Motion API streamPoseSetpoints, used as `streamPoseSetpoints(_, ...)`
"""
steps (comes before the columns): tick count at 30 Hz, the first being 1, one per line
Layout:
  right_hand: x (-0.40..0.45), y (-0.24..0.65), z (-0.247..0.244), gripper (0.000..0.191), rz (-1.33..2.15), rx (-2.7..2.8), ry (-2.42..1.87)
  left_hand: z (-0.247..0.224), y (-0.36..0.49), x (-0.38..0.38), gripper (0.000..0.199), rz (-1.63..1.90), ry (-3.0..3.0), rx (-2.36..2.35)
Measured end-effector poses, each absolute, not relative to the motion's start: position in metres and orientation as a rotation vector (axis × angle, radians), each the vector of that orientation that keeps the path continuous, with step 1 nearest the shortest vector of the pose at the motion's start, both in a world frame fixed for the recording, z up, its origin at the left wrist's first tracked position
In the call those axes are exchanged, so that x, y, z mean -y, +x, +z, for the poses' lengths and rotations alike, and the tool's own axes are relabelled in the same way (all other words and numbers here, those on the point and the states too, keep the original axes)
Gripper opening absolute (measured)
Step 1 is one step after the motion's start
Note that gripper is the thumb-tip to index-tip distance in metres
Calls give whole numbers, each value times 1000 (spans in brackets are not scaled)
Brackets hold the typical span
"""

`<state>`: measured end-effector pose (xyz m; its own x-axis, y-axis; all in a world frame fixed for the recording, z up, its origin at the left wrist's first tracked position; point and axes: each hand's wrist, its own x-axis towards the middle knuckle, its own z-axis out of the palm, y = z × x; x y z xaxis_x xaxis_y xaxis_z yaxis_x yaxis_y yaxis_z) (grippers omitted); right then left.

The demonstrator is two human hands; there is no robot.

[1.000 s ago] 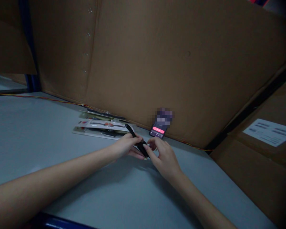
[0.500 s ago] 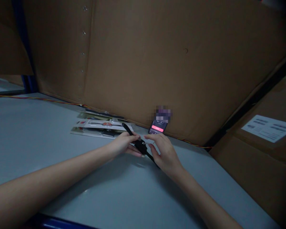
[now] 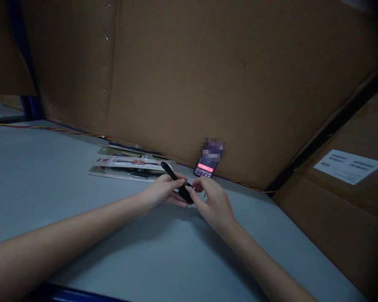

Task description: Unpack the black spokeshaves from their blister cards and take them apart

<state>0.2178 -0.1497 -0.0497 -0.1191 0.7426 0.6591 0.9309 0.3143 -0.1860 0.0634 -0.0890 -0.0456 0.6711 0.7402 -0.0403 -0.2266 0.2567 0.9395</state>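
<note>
A dark, long-handled object [image 3: 185, 193] is held over the grey table, its slim end pointing up and left. Wrapped round its middle is my left hand [image 3: 165, 191], thumb on top. My right hand [image 3: 211, 201] is at the object's right side, with thumb and index finger bent close together against it; whether something small is pinched there is too dark to make out. The lower right end of the object is hidden by my right hand.
Several flat packages [image 3: 129, 161] lie stacked behind my left hand. A lit phone [image 3: 206, 164] leans on the cardboard wall [image 3: 176, 75]. Thin twisted wires [image 3: 59, 131] run along the table's [image 3: 44, 167] back edge. At right stands a box with a white label [image 3: 349, 166].
The fingers of my right hand have closed in on the dark object and its thumb has moved left onto it. The view has shifted slightly.
</note>
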Motion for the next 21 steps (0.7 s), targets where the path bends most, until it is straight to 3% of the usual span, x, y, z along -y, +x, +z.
streamPoseSetpoints(2, 150, 218, -49, 7, -417, 1969, -1457, -46, 64, 89, 16, 707, 1136, -526)
streamPoseSetpoints(6, 153, 219, -46, 17, -443, 2096, -1357, -48, 64, 88, 16, 727, 1142, -514)
streamPoseSetpoints(13, 151, 228, -50, 4, -291, 1974, -1305, -47, 65, 86, 17, 730, 1126, -545)
streamPoseSetpoints(21, 144, 235, -53, 16, -323, 1998, -1362, -52, 65, 84, 18, 723, 1125, -516)
